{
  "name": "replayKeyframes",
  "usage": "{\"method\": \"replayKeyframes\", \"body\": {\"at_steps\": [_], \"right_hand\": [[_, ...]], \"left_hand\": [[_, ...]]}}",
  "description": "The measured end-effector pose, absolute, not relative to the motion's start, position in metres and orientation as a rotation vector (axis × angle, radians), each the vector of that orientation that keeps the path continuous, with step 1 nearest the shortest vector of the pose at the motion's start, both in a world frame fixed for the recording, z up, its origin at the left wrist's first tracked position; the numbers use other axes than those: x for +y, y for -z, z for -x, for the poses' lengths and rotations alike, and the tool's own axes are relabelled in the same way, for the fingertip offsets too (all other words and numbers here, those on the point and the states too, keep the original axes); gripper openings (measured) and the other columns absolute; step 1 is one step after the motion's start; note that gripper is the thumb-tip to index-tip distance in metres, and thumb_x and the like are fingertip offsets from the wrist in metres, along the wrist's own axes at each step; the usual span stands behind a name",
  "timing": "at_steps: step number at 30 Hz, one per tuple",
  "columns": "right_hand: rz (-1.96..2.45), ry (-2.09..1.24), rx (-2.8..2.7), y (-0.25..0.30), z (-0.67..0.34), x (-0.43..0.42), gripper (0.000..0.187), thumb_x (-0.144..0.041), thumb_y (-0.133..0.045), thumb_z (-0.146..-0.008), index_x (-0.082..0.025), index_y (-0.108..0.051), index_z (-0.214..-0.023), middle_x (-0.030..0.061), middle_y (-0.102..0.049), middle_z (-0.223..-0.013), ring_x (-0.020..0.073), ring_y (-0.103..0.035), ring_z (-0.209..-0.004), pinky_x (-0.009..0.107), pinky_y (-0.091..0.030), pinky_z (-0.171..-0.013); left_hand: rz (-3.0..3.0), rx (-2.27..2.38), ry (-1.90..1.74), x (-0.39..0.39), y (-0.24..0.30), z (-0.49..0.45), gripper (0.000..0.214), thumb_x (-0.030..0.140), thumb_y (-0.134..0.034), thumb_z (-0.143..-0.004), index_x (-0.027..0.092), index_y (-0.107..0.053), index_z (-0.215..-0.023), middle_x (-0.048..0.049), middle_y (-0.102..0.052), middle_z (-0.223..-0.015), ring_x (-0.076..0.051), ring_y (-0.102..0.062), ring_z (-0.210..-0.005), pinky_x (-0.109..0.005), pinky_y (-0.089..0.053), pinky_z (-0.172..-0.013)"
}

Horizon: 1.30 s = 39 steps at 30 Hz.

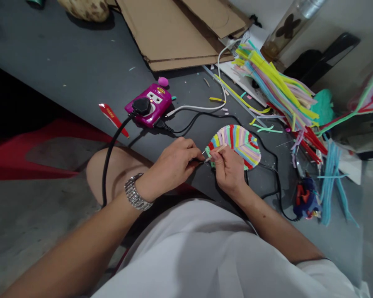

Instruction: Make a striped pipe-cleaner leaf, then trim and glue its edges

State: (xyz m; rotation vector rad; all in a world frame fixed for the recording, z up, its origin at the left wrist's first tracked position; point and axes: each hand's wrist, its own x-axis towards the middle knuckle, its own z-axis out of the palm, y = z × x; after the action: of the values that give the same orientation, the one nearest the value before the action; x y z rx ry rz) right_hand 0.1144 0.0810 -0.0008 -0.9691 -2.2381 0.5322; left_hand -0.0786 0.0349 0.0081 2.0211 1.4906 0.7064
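Observation:
A leaf-shaped piece of striped, multicoloured pipe cleaners point(236, 136) lies on the grey table in front of me. My right hand point(231, 169) is closed just over its near edge, pinching a short pale pink pipe cleaner point(218, 150). Close by on the left, my left hand point(178, 161) has its thumb and fingers pressed together. Something thin and dark with a shiny tip pokes out between them; its kind cannot be made out. The fingertips of both hands almost meet at the leaf's left end.
A purple power strip point(153, 103) with a black plug sits beyond my left hand, near a red-wrapped stick point(112, 118). Black cords loop around the leaf. At right lie bundled pipe cleaners point(276, 82), blue strands point(329, 182) and a blue glue gun point(306, 198). Cardboard point(174, 37) lies behind.

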Motion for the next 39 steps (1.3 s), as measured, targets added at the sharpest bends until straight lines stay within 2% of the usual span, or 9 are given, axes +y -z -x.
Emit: {"method": "replayKeyframes", "body": {"at_steps": [8, 15, 39], "right_hand": [[0.955, -0.519, -2.256, 0.004, -0.117, 0.079, 0.026, -0.026, -0.042, -0.105, -0.022, -0.053, -0.082, 0.0032, -0.063, -0.075, 0.0155, -0.058, -0.067, 0.03, -0.043, -0.064], [0.84, -0.376, -2.273, 0.004, -0.115, 0.077, 0.022, -0.02, -0.044, -0.104, -0.022, -0.056, -0.086, 0.0036, -0.065, -0.076, 0.0171, -0.059, -0.07, 0.03, -0.042, -0.065], [0.877, -0.319, -2.266, 0.013, -0.115, 0.075, 0.032, -0.031, -0.039, -0.107, -0.022, -0.057, -0.082, 0.0045, -0.064, -0.073, 0.0176, -0.057, -0.069, 0.032, -0.041, -0.066]], "left_hand": [[-2.012, 1.501, -0.682, 0.035, -0.011, 0.079, 0.015, 0.011, -0.061, -0.093, 0.016, -0.073, -0.1, -0.0068, -0.063, -0.092, -0.024, -0.056, -0.093, -0.036, -0.047, -0.082], [-2.011, 1.487, -0.695, 0.035, -0.01, 0.079, 0.016, 0.012, -0.06, -0.093, 0.016, -0.073, -0.1, -0.0074, -0.064, -0.094, -0.024, -0.056, -0.093, -0.037, -0.047, -0.082], [-2.031, 1.476, -0.694, 0.037, -0.006, 0.079, 0.017, 0.013, -0.059, -0.092, 0.017, -0.073, -0.1, -0.0071, -0.066, -0.096, -0.024, -0.056, -0.095, -0.038, -0.047, -0.086]]}}
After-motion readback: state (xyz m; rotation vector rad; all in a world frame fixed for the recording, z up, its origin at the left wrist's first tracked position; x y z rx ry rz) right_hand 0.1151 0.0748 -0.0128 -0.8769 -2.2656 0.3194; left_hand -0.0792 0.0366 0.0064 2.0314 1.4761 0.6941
